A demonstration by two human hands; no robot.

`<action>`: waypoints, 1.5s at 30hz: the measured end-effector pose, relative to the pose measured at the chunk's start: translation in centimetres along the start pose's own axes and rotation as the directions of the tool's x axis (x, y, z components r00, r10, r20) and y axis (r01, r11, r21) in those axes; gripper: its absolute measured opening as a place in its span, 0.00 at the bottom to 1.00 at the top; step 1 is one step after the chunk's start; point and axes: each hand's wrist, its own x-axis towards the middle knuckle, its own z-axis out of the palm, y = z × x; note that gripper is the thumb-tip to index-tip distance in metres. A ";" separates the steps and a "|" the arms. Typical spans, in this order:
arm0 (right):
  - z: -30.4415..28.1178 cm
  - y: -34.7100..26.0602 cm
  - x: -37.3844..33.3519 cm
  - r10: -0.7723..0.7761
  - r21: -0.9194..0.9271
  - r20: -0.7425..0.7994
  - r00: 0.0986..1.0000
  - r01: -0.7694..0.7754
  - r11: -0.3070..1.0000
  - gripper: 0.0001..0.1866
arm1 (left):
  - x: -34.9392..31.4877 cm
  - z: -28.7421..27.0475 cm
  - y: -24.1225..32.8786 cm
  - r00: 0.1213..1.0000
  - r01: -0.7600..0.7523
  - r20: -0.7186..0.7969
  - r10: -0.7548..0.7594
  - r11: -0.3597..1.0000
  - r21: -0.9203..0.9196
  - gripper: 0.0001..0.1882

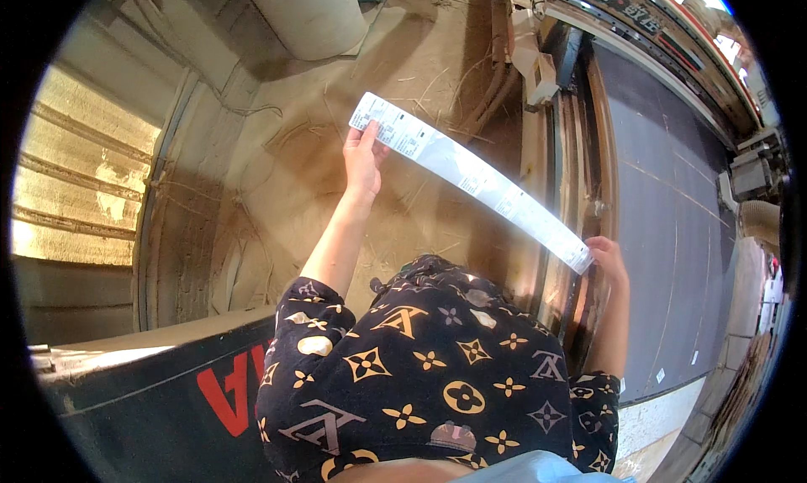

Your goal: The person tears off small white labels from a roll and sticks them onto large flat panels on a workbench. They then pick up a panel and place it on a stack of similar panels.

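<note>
A long white strip of printed labels stretches between my two hands, slanting down from upper left to lower right. Near its far left end, my left hand pinches the lower edge. At the opposite end my right hand grips the corner, close to the machine's side. Small printed blocks run along the strip's face. The strip hangs in the air above the dusty floor, in front of my patterned black shirt.
To the right lies a machine bed with a dark grey panel, two small white labels near its lower end. A gantry crosses at upper right. A pale cylinder stands at the back. At lower left is a black cabinet with red lettering.
</note>
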 end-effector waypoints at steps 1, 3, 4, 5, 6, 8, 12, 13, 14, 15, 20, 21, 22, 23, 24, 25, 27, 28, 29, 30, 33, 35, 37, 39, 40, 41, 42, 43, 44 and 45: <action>0.4 -0.2 0.2 0.012 -0.012 -0.018 1.000 -0.013 1.000 0.14 | 0.2 0.1 0.1 1.000 0.011 0.024 -0.010 1.000 -0.025 0.07; 1.1 -0.4 0.7 0.044 -0.044 -0.029 0.999 -0.045 0.998 0.13 | 0.6 0.3 0.4 0.997 0.077 0.014 -0.077 0.996 -0.034 0.07; 1.4 -0.4 1.1 0.055 -0.065 -0.023 0.998 -0.057 0.996 0.13 | 0.8 0.5 0.6 0.996 0.087 0.040 -0.086 0.995 -0.046 0.07; 1.7 -0.2 1.3 0.039 -0.060 0.014 0.999 -0.038 0.998 0.12 | 0.9 0.6 0.8 0.993 0.114 0.048 -0.112 0.992 -0.050 0.08; 2.1 0.0 1.5 0.042 -0.161 -0.027 0.999 -0.046 0.986 0.12 | 1.0 0.7 1.0 0.991 0.115 0.072 -0.111 0.992 -0.052 0.08; 2.9 0.5 2.0 0.013 -0.318 -0.022 1.000 -0.019 0.948 0.10 | 1.0 0.7 1.3 0.987 0.141 0.086 -0.136 0.989 -0.053 0.08; 4.8 0.4 2.8 -0.081 -0.468 0.019 0.997 0.080 0.880 0.11 | 1.1 0.8 1.8 0.970 0.178 0.183 -0.159 0.980 -0.093 0.09; 5.4 -0.2 2.9 -0.100 -0.516 0.006 0.995 0.088 0.852 0.12 | 1.1 0.9 1.9 0.966 0.187 0.203 -0.163 0.977 -0.104 0.10; 6.1 -1.2 3.0 -0.112 -0.563 -0.002 0.994 0.091 0.822 0.12 | 1.2 0.9 2.1 0.961 0.187 0.228 -0.156 0.975 -0.121 0.10; 6.8 -2.5 2.9 -0.068 -0.603 -0.010 0.998 0.048 0.797 0.13 | 1.2 1.0 2.2 0.953 0.209 0.247 -0.173 0.970 -0.128 0.11; 12.8 -13.7 2.6 -0.252 -0.035 0.115 0.961 0.257 0.966 0.21 | 1.8 1.3 2.8 0.884 0.342 0.383 -0.268 0.930 -0.138 0.14; 14.7 -16.5 3.0 -0.381 0.118 0.134 0.915 0.367 0.923 0.21 | 2.0 1.3 3.0 0.873 0.377 0.372 -0.314 0.920 -0.109 0.15; 16.7 -19.1 3.4 -0.502 0.262 0.122 0.856 0.460 0.848 0.22 | 2.1 1.3 3.1 0.867 0.402 0.362 -0.342 0.910 -0.104 0.15; 18.8 -21.3 3.7 -0.580 0.292 0.104 0.808 0.532 0.795 0.21 | 2.3 1.4 3.2 0.860 0.418 0.368 -0.353 0.902 -0.112 0.15; 20.6 -23.2 4.2 -0.652 0.306 0.083 0.754 0.603 0.736 0.21 | 2.4 1.4 3.3 0.857 0.425 0.375 -0.354 0.897 -0.124 0.15; 22.2 -24.7 4.6 -0.689 0.374 0.078 0.721 0.619 0.690 0.20 | 2.6 1.4 3.4 0.833 0.464 0.392 -0.390 0.879 -0.112 0.16; 24.3 -26.8 5.2 -0.703 0.510 0.099 0.704 0.571 0.643 0.18 | 2.9 1.5 3.6 0.800 0.515 0.414 -0.435 0.852 -0.098 0.16; 24.9 -27.4 5.4 -0.683 0.583 0.132 0.719 0.501 0.640 0.17 | 3.0 1.5 3.7 0.790 0.525 0.416 -0.451 0.848 -0.078 0.16; 25.3 -27.8 5.6 -0.657 0.625 0.125 0.743 0.456 0.634 0.15 | 3.2 1.6 3.7 0.789 0.526 0.407 -0.460 0.848 -0.060 0.16; 25.3 -28.0 5.7 -0.687 0.585 0.102 0.719 0.515 0.626 0.15 | 3.3 1.7 3.7 0.780 0.538 0.408 -0.475 0.841 -0.049 0.16; 24.3 -27.9 6.0 -0.719 0.436 0.053 0.693 0.632 0.641 0.14 | 3.7 2.5 3.0 0.811 0.484 0.371 -0.452 0.875 0.006 0.15; 23.0 -27.4 6.7 -0.734 0.264 0.033 0.678 0.702 0.661 0.13 | 4.0 3.5 2.0 0.800 0.492 0.371 -0.471 0.869 0.044 0.16; 21.4 -26.3 7.5 -0.769 0.132 -0.008 0.639 0.763 0.633 0.13 | 4.2 4.9 0.4 0.778 0.512 0.372 -0.506 0.854 0.093 0.17; 19.6 -25.0 8.6 -0.798 0.038 -0.063 0.600 0.800 0.599 0.12 | 4.5 6.3 -1.5 0.776 0.499 0.384 -0.501 0.859 0.113 0.17; 18.6 -24.3 9.4 -0.875 -0.152 -0.080 0.477 0.862 0.484 0.11 | 4.8 7.1 -2.7 0.744 0.506 0.442 -0.501 0.855 0.118 0.17; 17.9 -23.8 10.1 -0.898 -0.179 -0.068 0.436 0.880 0.441 0.10 | 5.3 7.7 -3.6 0.750 0.500 0.418 -0.513 0.853 0.150 0.17; 17.1 -23.1 10.8 -0.913 -0.201 -0.091 0.399 0.890 0.409 0.09 | 5.8 8.5 -4.8 0.756 0.484 0.412 -0.508 0.858 0.172 0.16; 16.7 -22.7 11.4 -0.891 -0.181 -0.073 0.448 0.872 0.454 0.08 | 6.4 8.8 -5.5 0.771 0.478 0.392 -0.502 0.863 0.163 0.15; 16.0 -22.1 12.0 -0.879 -0.141 -0.037 0.475 0.869 0.475 0.07 | 6.9 9.5 -6.6 0.803 0.457 0.350 -0.482 0.875 0.157 0.14; 15.6 -21.7 12.5 -0.861 -0.088 -0.090 0.500 0.857 0.507 0.06 | 7.5 10.1 -7.7 0.790 0.444 0.383 -0.479 0.877 0.183 0.13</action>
